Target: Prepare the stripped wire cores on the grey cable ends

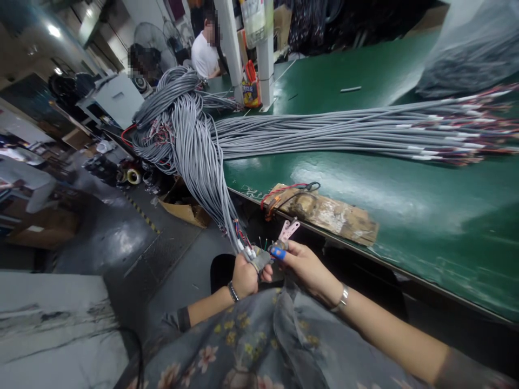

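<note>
My left hand point(244, 276) is closed around the stripped ends of several grey cables point(229, 216), with white bands and thin coloured wires showing above the fist. Grey wrapping covers a finger of that hand. Close beside it, my right hand point(306, 265) is closed in a pinch, its thumb wrapped in blue tape. A pink clip point(288, 230) with two splayed, holed arms sticks up from its fingers. Thin wire tips stand between the hands; whether the right fingers touch them is hidden. The held cables run up to a large looped bundle point(190, 124) at the bench edge.
On the green bench point(425, 205), a long row of grey cables point(324, 129) lies with frayed coloured ends at right. A worn wooden block point(324, 213) with red and black leads sits at the front edge. Behind are a post point(265, 59) and a person in white point(205, 54).
</note>
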